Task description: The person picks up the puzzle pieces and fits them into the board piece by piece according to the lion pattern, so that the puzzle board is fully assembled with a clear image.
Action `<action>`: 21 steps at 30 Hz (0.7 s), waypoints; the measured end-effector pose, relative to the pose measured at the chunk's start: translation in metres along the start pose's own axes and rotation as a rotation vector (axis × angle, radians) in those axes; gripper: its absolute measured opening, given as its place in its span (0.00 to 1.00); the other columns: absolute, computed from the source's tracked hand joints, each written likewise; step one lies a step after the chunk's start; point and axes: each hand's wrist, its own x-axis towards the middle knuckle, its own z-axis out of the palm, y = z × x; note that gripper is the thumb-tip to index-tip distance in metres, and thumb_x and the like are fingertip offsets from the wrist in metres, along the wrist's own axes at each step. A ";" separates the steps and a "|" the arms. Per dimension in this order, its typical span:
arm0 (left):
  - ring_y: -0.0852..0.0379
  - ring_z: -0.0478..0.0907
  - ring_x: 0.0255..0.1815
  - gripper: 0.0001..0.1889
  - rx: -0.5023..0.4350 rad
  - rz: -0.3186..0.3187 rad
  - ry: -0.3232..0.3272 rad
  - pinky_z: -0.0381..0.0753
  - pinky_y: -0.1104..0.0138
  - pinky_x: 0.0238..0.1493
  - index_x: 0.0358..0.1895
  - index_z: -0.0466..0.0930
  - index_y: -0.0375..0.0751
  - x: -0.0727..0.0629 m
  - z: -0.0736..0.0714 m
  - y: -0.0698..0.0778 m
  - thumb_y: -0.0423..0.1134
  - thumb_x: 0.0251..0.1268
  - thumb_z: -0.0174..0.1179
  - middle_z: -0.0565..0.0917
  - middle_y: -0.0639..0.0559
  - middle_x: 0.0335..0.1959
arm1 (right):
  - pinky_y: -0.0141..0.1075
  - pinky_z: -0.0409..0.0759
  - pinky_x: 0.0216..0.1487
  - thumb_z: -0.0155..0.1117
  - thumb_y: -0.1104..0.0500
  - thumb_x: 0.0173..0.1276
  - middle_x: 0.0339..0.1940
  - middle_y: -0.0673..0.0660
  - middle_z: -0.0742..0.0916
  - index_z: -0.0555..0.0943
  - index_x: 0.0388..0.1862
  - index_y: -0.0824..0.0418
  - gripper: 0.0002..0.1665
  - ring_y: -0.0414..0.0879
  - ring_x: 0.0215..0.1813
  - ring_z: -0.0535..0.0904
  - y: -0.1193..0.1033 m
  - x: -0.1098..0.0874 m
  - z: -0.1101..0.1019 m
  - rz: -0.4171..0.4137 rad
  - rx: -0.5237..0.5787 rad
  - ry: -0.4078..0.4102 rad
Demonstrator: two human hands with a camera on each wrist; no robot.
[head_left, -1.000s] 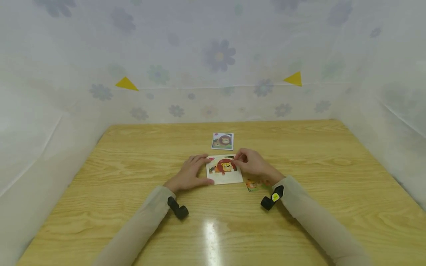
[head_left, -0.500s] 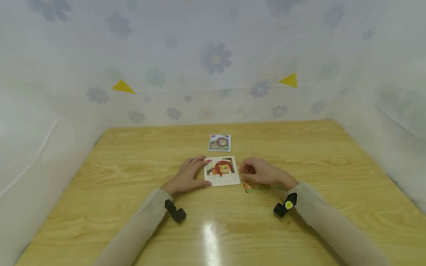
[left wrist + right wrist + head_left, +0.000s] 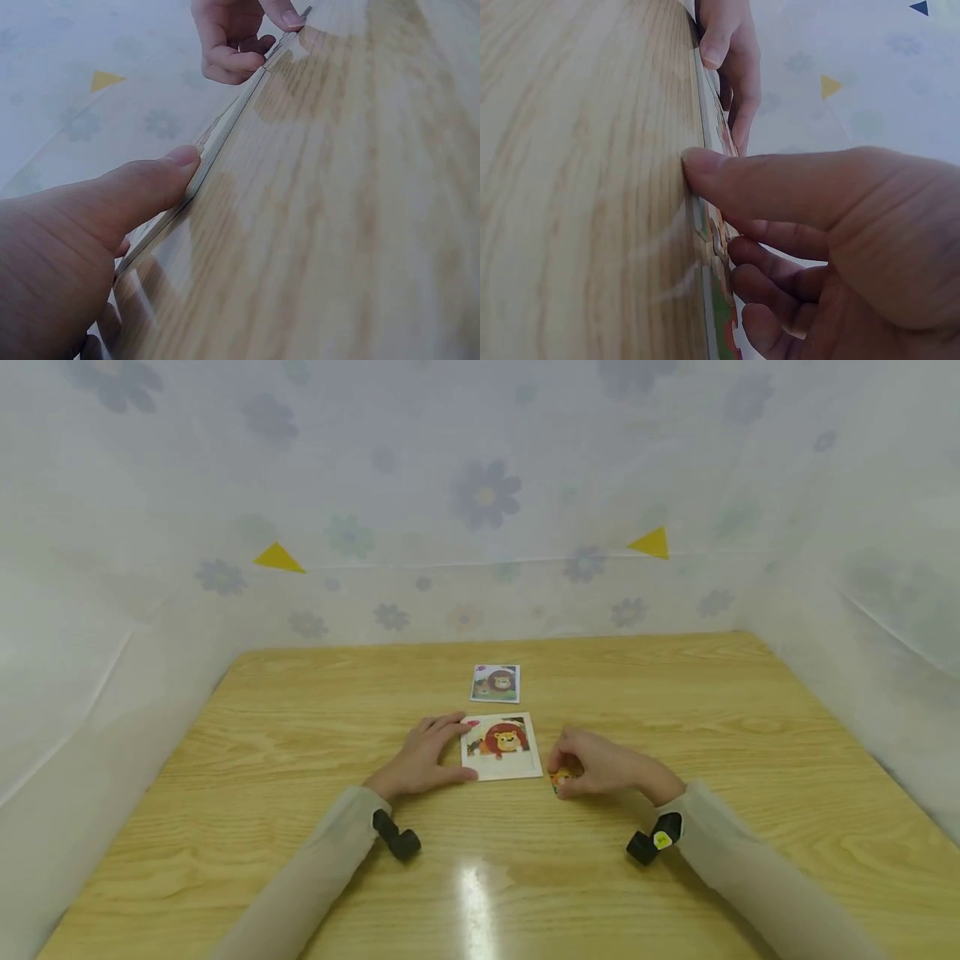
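A jigsaw puzzle board (image 3: 517, 767) with a white frame and a partly filled lion picture lies flat on the table. My left hand (image 3: 423, 756) holds its left side, thumb at the near corner and fingers at the far one; the left wrist view shows the thumb (image 3: 161, 180) against the board's edge. To the right of the board, my right hand (image 3: 611, 767) pinches an orange-and-green puzzle piece (image 3: 559, 778) between thumb and fingers, low at the tabletop. Another puzzle piece (image 3: 720, 319), green and red, lies beside it in the right wrist view; the hand hides it from the head view.
A small lion picture card (image 3: 495, 684) lies behind the board on the wooden table (image 3: 360, 693). White flowered sheeting (image 3: 480, 585) encloses the back and sides, with yellow triangles (image 3: 651, 543) on the back.
My right hand has moved from the board's right edge, down and right to the loose pieces, and now pinches one. My left hand stays on the board.
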 end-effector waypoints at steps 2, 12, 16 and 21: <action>0.42 0.54 0.72 0.40 0.000 0.005 0.001 0.51 0.42 0.70 0.70 0.65 0.45 -0.001 -0.001 0.001 0.57 0.56 0.66 0.58 0.46 0.76 | 0.29 0.70 0.35 0.75 0.60 0.55 0.33 0.52 0.75 0.80 0.36 0.61 0.13 0.39 0.34 0.68 -0.001 0.000 0.000 0.010 0.019 -0.002; 0.42 0.53 0.73 0.40 -0.017 -0.004 -0.012 0.51 0.41 0.69 0.71 0.64 0.46 -0.002 -0.001 0.003 0.58 0.57 0.66 0.57 0.46 0.76 | 0.30 0.72 0.31 0.70 0.63 0.60 0.29 0.49 0.78 0.77 0.38 0.57 0.11 0.38 0.29 0.70 -0.001 0.002 0.000 0.033 0.079 0.014; 0.42 0.53 0.73 0.41 -0.009 -0.002 -0.013 0.53 0.40 0.68 0.72 0.63 0.47 -0.002 -0.001 0.002 0.59 0.57 0.65 0.57 0.47 0.76 | 0.32 0.75 0.27 0.64 0.63 0.67 0.27 0.50 0.78 0.75 0.41 0.58 0.07 0.38 0.24 0.73 0.002 0.004 0.001 0.048 0.149 0.034; 0.42 0.53 0.73 0.41 -0.002 0.018 -0.004 0.54 0.40 0.67 0.72 0.63 0.46 -0.002 -0.002 0.002 0.59 0.58 0.64 0.57 0.46 0.76 | 0.34 0.76 0.22 0.60 0.62 0.71 0.24 0.54 0.79 0.75 0.45 0.61 0.07 0.41 0.19 0.74 0.005 0.011 0.002 0.023 0.238 0.083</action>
